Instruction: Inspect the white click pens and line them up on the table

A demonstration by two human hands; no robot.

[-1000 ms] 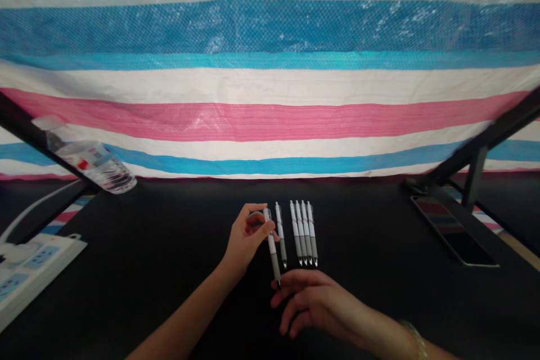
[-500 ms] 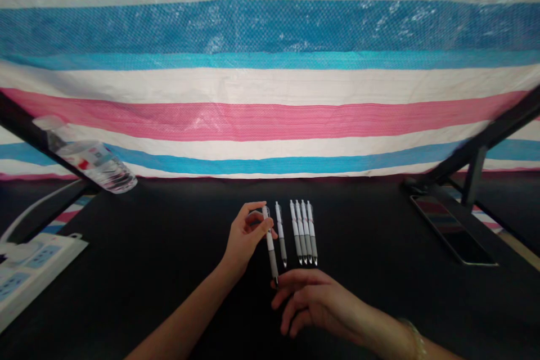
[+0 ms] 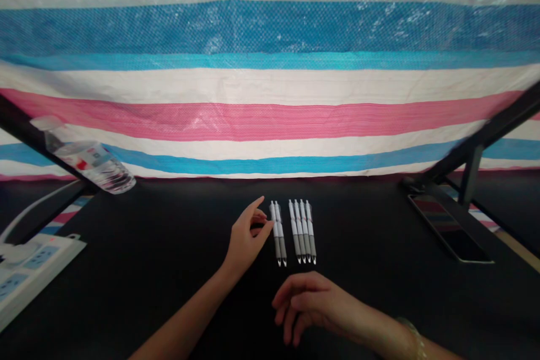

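Down on the worktop [image 3: 358,225] now lies the pen that the left hand [image 3: 244,241] held up a moment ago, so two pens [image 3: 277,230] sit side by side. The left hand has let go of it. Its thumb and pointing finger are apart, and the thumb tip is right at the left pen of the two, but I can't tell if it touches. The right hand [image 3: 314,299] has nothing in it. Its fingers are a bit curled and loose, and it hangs nearer the person than the pens. On that wrist is a pale bracelet [image 3: 412,337]. Over by the far left corner there is a clear plastic bottle [image 3: 99,166], tipped over to one side in my view, by a black bar [image 3: 25,132]. It has see-through water in it and a label with some red on it. Next to the two pens, with a small gap, are four more pens [image 3: 302,230] in a neat row, close together. All six look the same: white on top, a gray part to grip, and a shiny tip that points to the person. Each one has a little white button on its far end. Far to the right is a dark phone [image 3: 451,229], lying flat. On the left is a white power strip [image 3: 40,270] with a white cord [image 3: 36,202].
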